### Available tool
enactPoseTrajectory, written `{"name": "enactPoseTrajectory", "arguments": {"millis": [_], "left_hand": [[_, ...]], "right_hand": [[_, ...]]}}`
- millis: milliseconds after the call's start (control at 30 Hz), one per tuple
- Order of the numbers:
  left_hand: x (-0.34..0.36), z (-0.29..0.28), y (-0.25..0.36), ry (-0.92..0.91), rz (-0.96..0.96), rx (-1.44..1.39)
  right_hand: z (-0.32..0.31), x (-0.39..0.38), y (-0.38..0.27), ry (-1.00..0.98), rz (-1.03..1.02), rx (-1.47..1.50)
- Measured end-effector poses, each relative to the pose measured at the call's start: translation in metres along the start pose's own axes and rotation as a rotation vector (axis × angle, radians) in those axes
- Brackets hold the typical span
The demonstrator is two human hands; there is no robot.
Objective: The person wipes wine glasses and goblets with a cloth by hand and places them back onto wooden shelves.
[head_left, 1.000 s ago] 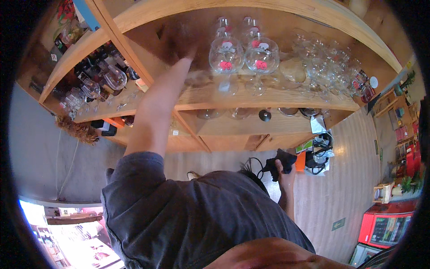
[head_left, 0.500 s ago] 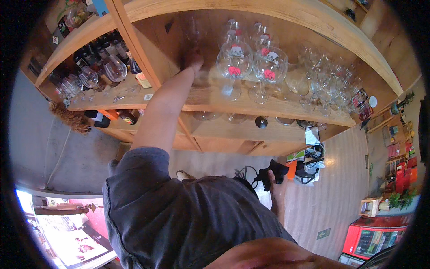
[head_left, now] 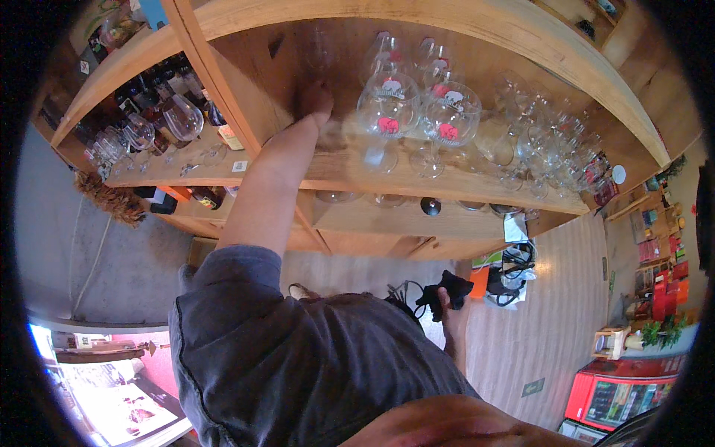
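Note:
My left arm stretches into the upper bay of a wooden shelf unit. Deep in that bay, my left hand (head_left: 318, 100) is closed around the lower part of a clear stemmed glass (head_left: 319, 52), whose bowl shows faintly against the back panel. Its fingertips are in shadow. To the right of this hand stand several goblets (head_left: 387, 104) with red and white prints. Low at my right side, my right hand (head_left: 445, 302) grips a bunched black cloth (head_left: 450, 287), clear of the shelf.
Many clear glasses (head_left: 547, 149) crowd the bay's right end. A wooden upright (head_left: 212, 74) divides it from bottles and wine glasses (head_left: 182, 115) on the left. Cables (head_left: 518, 257) and an orange item (head_left: 477, 281) lie beyond my right hand. A red drinks fridge (head_left: 618, 395) stands far right.
The view has shifted slightly. My right hand and the black cloth have moved a little to the left; my left hand stays at the glass in the bay.

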State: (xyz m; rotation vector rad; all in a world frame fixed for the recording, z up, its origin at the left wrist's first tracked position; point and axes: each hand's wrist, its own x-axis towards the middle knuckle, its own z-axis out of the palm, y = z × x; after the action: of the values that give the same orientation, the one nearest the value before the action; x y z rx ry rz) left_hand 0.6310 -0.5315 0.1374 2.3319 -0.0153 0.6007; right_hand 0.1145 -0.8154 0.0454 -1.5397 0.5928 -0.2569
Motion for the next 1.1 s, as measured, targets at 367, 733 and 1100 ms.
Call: {"name": "enactPoseTrajectory", "arguments": {"millis": [367, 733, 1100], "left_hand": [[0.025, 0.017, -0.023, 0.175, 0.011, -0.096], [0.03, 0.024, -0.021, 0.271, 0.088, -0.018], [0.043, 0.032, -0.028, 0.314, 0.078, -0.175]], "right_hand": [[0.0, 0.007, 0.006, -0.038, 0.048, 0.028], [-0.009, -0.001, 0.011, -0.009, 0.063, 0.04], [-0.007, 0.001, 0.012, -0.005, 0.0, -0.008]]}}
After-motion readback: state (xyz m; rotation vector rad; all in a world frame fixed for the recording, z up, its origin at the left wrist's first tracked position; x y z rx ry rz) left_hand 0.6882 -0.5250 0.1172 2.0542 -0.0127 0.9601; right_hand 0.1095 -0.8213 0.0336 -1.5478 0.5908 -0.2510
